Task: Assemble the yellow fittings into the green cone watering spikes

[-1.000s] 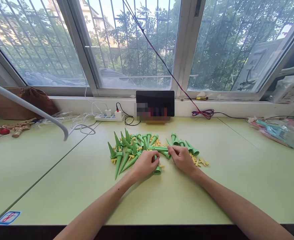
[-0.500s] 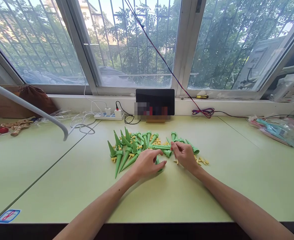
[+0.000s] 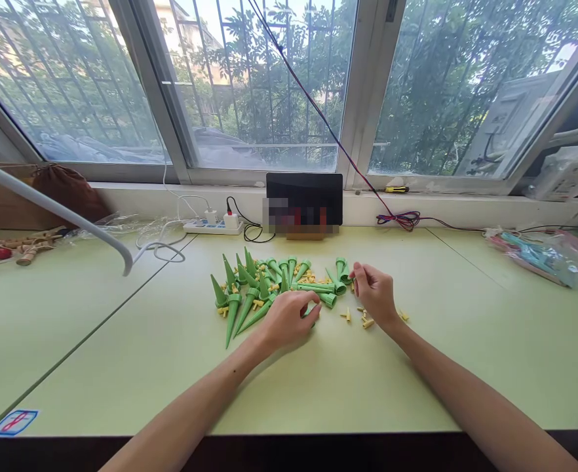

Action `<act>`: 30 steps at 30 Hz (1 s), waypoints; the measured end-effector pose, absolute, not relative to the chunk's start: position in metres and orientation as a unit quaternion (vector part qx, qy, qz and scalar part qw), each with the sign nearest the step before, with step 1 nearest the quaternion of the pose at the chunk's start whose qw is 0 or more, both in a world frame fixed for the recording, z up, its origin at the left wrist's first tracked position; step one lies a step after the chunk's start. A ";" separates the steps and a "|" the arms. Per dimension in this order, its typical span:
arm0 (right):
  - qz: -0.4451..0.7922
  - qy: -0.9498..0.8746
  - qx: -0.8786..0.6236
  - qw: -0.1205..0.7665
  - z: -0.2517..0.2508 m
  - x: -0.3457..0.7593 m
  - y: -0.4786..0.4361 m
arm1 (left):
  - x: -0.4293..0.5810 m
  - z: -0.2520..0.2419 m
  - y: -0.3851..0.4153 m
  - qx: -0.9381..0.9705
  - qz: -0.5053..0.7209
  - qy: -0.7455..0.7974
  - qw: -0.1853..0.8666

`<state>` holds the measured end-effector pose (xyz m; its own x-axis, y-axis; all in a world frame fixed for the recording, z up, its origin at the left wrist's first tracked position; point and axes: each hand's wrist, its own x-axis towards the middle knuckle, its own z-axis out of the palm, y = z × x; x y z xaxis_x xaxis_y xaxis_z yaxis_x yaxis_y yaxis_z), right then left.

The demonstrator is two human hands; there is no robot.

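Note:
My left hand (image 3: 289,318) rests at the near edge of a pile of green plastic plant-watering spikes (image 3: 233,318). Its thumb and fingers curl around a green piece (image 3: 310,313), likely one of these spikes, mostly covered by the hand. My right hand (image 3: 376,292) is raised above the right end of the pile, fingers pinched together. What they hold, if anything, is too small or hidden to make out. Small yellow T-shaped connectors (image 3: 367,323) lie below the right hand, and others are mixed among the spikes. One green spike (image 3: 327,299) lies between the hands, its open end facing right.
A dark tablet (image 3: 305,200) stands at the back by the window. To its left is a white power strip (image 3: 213,227) with cables. A grey curved tube (image 3: 63,213) reaches in from the left. Plastic-bagged items (image 3: 535,259) lie far right, wooden toys (image 3: 33,250) far left.
My right hand has moved right and slightly up, uncovering yellow connectors on the table. The fingers of my left hand have drawn closer together around the green piece.

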<state>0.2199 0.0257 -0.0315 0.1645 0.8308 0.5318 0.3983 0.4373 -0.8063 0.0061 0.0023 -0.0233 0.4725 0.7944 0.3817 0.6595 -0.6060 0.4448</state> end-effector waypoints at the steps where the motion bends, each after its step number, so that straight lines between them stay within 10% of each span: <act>1: 0.185 -0.621 -0.498 0.576 -0.032 0.220 0.026 | 0.006 -0.023 0.002 0.850 0.285 0.426 0.122; 17: 0.036 -0.833 -0.452 0.317 -0.052 0.185 0.030 | 0.006 -0.023 0.006 0.836 0.299 0.445 0.112; 30: 0.035 -0.835 -0.470 0.283 -0.059 0.183 0.032 | 0.008 -0.019 0.005 0.840 0.295 0.442 0.112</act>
